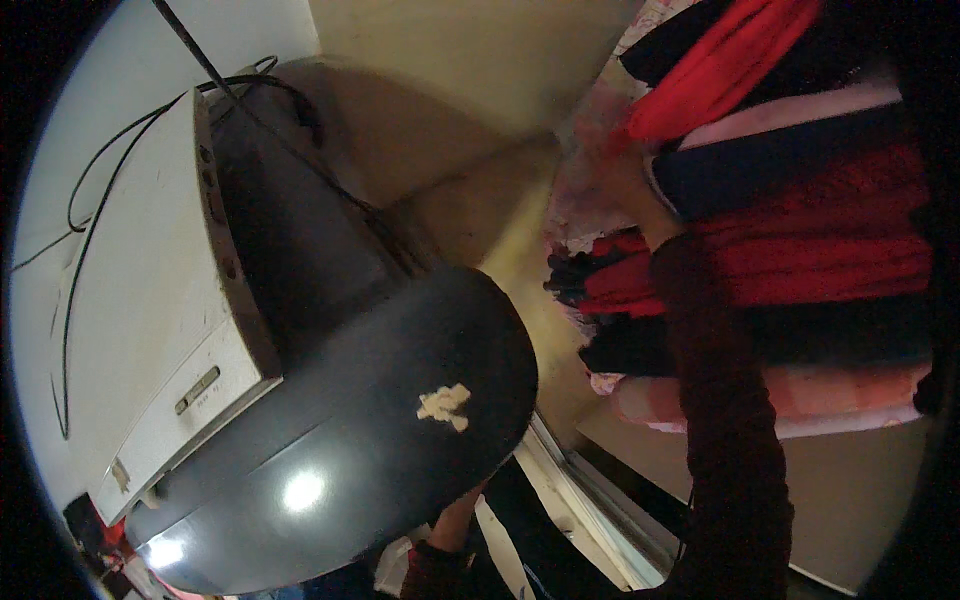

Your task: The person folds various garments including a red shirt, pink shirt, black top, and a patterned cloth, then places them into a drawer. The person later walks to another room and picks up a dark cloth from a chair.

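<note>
My right hand, blurred, reaches over a stack of cloth at the right, with a thin bangle at the wrist. Its fingers meet the end of a bright red cloth; whether they grip it is unclear. Below the forearm lie a darker red cloth and black cloth. My left wrist shows at the bottom, beneath the edge of a dark, glossy rounded panel with a torn beige patch. That panel hides the left fingers.
A white casing with a small badge rests against the dark panel at left. Black cables loop over it, and a dark rod or cord crosses above. A pale frame edge runs along the floor between panel and cloth stack.
</note>
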### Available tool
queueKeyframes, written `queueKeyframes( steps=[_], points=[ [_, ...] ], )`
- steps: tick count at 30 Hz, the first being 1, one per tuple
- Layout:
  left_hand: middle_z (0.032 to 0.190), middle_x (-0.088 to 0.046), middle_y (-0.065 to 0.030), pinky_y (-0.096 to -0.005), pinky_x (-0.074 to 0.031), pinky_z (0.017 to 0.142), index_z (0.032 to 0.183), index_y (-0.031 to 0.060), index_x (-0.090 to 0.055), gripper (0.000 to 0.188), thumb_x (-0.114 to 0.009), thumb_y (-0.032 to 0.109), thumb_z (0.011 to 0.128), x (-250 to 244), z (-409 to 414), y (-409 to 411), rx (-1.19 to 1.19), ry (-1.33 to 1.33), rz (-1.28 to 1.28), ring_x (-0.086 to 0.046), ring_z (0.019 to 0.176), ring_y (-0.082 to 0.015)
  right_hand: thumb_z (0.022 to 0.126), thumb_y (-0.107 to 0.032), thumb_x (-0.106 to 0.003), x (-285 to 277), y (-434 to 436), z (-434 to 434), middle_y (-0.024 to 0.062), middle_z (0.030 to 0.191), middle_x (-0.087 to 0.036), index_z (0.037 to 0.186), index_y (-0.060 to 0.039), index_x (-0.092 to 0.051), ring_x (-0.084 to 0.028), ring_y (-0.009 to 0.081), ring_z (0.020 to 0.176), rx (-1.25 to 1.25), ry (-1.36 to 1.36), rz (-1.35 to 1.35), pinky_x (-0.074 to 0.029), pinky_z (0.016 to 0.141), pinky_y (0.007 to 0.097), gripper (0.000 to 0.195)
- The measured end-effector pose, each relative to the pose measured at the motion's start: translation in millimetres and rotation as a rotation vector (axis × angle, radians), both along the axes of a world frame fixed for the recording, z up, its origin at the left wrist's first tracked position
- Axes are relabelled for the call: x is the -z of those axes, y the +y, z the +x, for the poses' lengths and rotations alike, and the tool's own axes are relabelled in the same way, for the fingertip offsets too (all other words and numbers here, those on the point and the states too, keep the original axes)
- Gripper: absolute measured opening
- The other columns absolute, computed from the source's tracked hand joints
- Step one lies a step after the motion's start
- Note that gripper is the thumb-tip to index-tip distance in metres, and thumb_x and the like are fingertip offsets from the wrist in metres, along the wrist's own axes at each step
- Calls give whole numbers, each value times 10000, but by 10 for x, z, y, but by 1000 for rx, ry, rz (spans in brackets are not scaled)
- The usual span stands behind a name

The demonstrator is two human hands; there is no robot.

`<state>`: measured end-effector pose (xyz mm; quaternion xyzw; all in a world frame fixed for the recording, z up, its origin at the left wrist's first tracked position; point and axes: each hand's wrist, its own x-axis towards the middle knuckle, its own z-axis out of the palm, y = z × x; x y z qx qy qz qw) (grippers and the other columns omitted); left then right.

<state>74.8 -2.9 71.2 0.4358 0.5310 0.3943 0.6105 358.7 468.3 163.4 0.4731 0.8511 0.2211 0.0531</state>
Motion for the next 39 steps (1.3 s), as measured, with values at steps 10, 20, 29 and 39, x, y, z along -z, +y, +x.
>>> queueKeyframes(
  steps=[10, 20, 29, 39],
  points=[
    [1301, -547, -101, -327, -531, 826, 1329, 67, -492, 444, -633, 78, 909, 125, 31, 149, -45, -47, -35, -594, 1045, -183, 876, -297, -566, -58, -227, 165, 85, 1159, -625, 1208, -110, -609, -602, 273, 1039, 100, 44, -83, -478, 908, 408, 383],
    [1369, -496, -121, -345, -521, 860, 1366, 61, -453, 536, -674, 103, 879, 209, 132, 389, -23, -62, -29, -567, 1099, -207, 892, -333, -563, -426, -664, 341, 85, 1195, -611, 1249, -97, -579, -590, 263, 1071, 174, 235, -197, -468, 929, 403, 429],
    [1486, -391, -171, -445, -434, 1022, 1453, 63, -356, 837, -792, 172, 747, 145, 494, 1527, -189, 352, 234, -469, 1273, -349, 906, -366, -560, -571, -869, 200, 85, 1228, -598, 1287, -87, -553, -579, 253, 1100, 189, 485, -325, -459, 948, 399, 473],
    [1142, -650, -151, -489, -495, 909, 1280, 81, -538, 547, -740, 244, 798, -78, 1284, 1767, 386, 253, 125, -654, 972, -331, 922, -403, -557, -856, -1255, 317, 86, 1265, -584, 1329, -74, -523, -566, 243, 1133, 252, 728, -370, -448, 969, 394, 524]
  ],
)
